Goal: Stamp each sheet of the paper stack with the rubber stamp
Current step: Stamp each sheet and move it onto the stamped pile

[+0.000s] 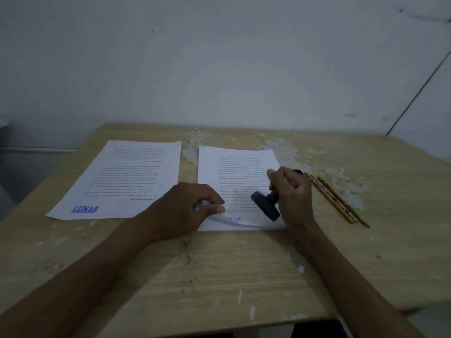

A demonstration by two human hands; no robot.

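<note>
A stack of printed paper (238, 172) lies at the middle of the wooden table (219, 276). Its top sheet carries a blue stamp mark (233, 219) near the front edge. My left hand (188, 211) pinches the front left corner of that top sheet and lifts it a little. My right hand (291, 191) grips the handle of the dark rubber stamp (266, 206), tilted above the sheet's front right part. To the left lies a separate printed sheet (122, 181) with a blue LUNAS mark (85, 209) at its front left corner.
Two or three coloured pencils (338, 201) lie to the right of the stack. The tabletop's surface is peeling at the back (292, 152). A small paper scrap (301, 269) sits near the front right. A pale wall stands behind the table.
</note>
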